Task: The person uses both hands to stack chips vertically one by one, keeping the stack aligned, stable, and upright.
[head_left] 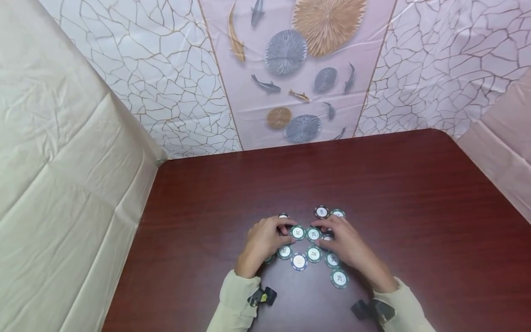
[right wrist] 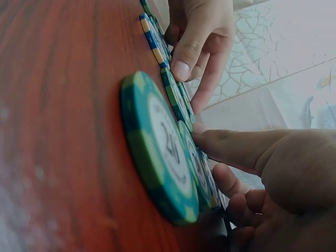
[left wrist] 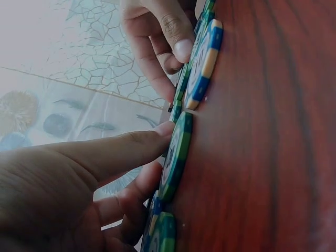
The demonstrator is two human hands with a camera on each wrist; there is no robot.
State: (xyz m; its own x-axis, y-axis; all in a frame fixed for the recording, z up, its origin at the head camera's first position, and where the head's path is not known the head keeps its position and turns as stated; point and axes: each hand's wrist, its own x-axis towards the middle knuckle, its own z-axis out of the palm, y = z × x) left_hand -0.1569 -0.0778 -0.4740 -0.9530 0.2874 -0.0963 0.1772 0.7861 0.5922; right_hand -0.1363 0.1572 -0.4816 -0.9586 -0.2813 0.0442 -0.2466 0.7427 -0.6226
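Observation:
Near the table's front, poker chips lie flat in a branching pattern. My left hand pinches the edges of a green-rimmed poker chip marked 20 between thumb and forefinger. Beside it, my right hand does likewise with another green-rimmed chip, the two rims side by side. Below them lie a blue-and-white chip and a green chip. Another green 20 chip is lowest on the right, seen large in the right wrist view. Both hands partly cover other chips.
The dark red-brown wooden table runs back to a patterned cloth wall. A pale padded-looking cloth hangs along the left side. Above the right hand sit a dark-rimmed chip and a partly covered green one.

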